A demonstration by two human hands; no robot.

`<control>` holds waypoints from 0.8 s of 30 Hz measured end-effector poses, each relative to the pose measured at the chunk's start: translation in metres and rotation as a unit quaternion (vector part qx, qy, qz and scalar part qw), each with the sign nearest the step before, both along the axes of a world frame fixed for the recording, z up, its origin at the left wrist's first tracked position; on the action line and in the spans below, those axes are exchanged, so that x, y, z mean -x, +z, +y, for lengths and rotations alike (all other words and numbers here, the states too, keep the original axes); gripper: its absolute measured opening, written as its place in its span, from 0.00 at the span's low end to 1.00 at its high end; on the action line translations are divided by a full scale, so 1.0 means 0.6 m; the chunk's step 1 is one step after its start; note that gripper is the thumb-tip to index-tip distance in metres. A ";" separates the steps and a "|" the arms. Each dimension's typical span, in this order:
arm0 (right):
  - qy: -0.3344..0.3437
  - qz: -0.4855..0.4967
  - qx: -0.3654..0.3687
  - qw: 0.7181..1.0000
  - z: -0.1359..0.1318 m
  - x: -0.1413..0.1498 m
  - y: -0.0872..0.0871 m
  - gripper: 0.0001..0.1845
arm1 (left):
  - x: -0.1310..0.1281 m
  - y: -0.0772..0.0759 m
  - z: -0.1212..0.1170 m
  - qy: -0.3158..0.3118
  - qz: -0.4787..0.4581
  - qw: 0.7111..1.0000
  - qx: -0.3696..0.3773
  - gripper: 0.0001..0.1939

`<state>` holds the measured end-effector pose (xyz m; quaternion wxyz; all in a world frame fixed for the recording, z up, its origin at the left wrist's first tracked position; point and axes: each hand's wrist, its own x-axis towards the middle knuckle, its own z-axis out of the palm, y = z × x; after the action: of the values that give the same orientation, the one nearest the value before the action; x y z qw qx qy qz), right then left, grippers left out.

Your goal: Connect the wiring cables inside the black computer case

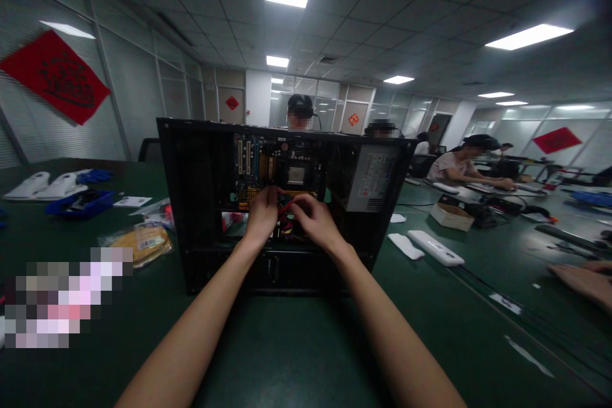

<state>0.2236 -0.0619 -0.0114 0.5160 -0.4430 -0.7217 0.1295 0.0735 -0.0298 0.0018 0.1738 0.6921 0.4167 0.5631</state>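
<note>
A black computer case [201,271] stands on the table in front of me with its open side facing me. Inside it is a motherboard [313,159] with a bare square processor socket area, and a power supply [375,178] sits at the upper right. My left hand [262,215] reaches in at the board's lower edge, fingers together; what they grip is hidden. Beside it my right hand [314,218] has its fingertips pinched on a thin red cable [285,207] that runs between both hands. More coloured wires [287,227] lie just below.
Left of the case lie a yellow item in a clear bag [148,243], a blue tray [80,204] and white devices [48,185]. On the right are a white power bank-like box [436,248], a cardboard box [452,213] and cables. Other people sit around; a co-worker's hand [586,277] rests at right.
</note>
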 end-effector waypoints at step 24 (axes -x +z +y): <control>-0.054 0.108 -0.008 0.993 0.023 -0.012 0.002 0.16 | -0.003 -0.007 0.011 -0.067 -0.108 0.989 0.078 0.11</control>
<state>0.2306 -0.0483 -0.0102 0.6009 -0.4604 -0.6376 0.1430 0.0756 -0.0234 -0.0023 0.3089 0.6378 0.3907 0.5875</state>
